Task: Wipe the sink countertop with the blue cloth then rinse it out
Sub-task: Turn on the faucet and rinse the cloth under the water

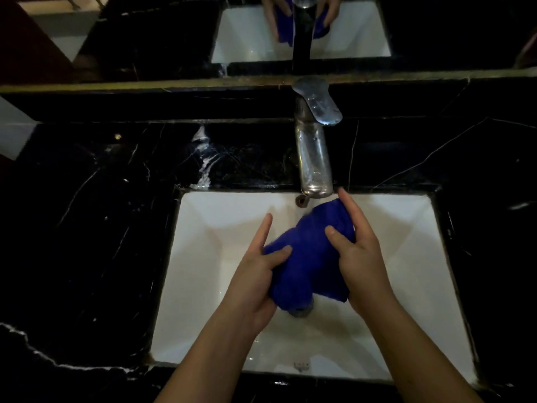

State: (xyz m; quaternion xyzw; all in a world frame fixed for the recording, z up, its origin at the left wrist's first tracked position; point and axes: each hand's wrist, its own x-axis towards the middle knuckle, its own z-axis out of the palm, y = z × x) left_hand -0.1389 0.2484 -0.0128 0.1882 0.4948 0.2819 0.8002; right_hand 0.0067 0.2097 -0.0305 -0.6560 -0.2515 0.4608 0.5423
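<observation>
Blue cloth [312, 257] — bunched over white sink [203, 257].

countertop [87, 228]: black marble with white veins, wraps round the whole basin
sink [203, 286]: white rectangular basin sunk into the middle
faucet [315, 158]: chrome, stands at the back edge, spout over the basin
wet streak [205, 158]: back edge, left of faucet
</observation>
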